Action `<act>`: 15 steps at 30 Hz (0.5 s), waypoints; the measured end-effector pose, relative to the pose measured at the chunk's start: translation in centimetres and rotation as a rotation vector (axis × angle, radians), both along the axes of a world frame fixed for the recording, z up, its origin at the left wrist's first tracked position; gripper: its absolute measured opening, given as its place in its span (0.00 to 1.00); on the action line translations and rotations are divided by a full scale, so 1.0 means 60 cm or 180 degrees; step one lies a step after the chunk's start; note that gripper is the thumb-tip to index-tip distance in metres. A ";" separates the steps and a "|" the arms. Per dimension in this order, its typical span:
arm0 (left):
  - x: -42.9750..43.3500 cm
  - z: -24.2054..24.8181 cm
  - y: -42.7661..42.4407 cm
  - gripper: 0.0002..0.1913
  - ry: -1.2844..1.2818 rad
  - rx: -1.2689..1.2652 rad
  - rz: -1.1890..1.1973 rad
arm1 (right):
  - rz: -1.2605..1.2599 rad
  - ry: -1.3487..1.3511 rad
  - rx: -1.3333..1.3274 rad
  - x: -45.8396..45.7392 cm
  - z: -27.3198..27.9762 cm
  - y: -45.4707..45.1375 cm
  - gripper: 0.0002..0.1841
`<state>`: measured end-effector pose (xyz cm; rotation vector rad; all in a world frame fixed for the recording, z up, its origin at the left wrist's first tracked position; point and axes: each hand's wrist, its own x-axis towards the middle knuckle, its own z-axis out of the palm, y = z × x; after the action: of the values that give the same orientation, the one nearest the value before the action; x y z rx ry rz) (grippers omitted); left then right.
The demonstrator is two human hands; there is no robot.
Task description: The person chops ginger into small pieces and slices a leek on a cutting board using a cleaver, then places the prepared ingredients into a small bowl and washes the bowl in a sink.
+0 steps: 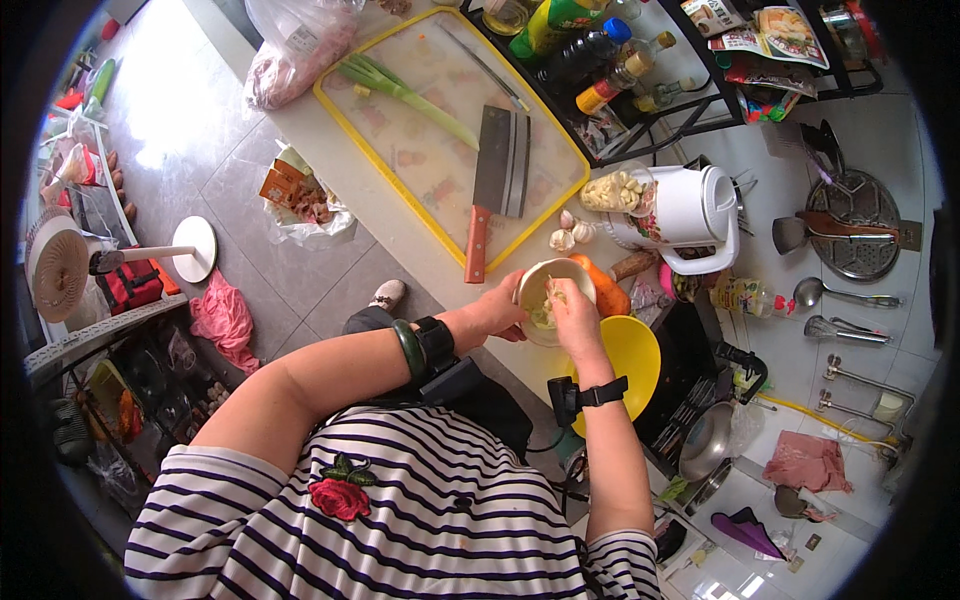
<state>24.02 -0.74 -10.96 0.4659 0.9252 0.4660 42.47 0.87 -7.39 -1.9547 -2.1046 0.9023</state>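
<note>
My left hand [496,306] grips the side of a small white bowl [553,268] and holds it tilted near the counter's front edge. Inside the bowl lie pale green chopped vegetable pieces [538,313]. The fingers of my right hand [576,315] reach into the bowl, pinched on some pale shreds. A yellow bowl [634,360] sits beneath my right forearm, partly hidden by it. Beyond my left hand, a cleaver [501,165] with a wooden handle rests on a yellow-rimmed cutting board [420,184]. A scallion stalk [420,103] lies beside its blade.
Garlic bulbs [571,234], a carrot [606,289] and a white electric kettle [675,214] stand right of the board. A container of peeled garlic cloves [615,193] is by the kettle. Sauce bottles [581,52] fill a black rack. A bagged waste bin [307,202] is on the floor.
</note>
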 end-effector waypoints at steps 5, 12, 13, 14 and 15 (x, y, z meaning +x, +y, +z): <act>-0.001 0.009 -0.003 0.42 0.0010 -0.0005 -0.0002 | 0.0303 0.0471 0.0141 0.030 -0.007 0.010 0.15; -0.002 0.004 0.004 0.42 0.0011 0.0021 -0.0001 | 0.0638 0.0145 0.0088 0.033 0.001 0.020 0.25; -0.004 0.003 0.004 0.42 0.0016 0.0011 0.0007 | 0.0667 0.0035 0.0070 0.028 0.007 0.019 0.29; -0.006 0.002 0.005 0.43 0.0019 0.0042 -0.0011 | 0.0676 0.0042 0.0059 0.021 0.009 0.016 0.29; -0.006 0.001 0.006 0.43 0.0020 0.0079 -0.0037 | 0.0759 -0.0199 -0.0067 0.011 0.011 0.011 0.32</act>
<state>23.66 -0.39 -10.90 0.4952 0.9233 0.4661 43.11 1.51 -6.72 -1.7895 -2.4120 0.9158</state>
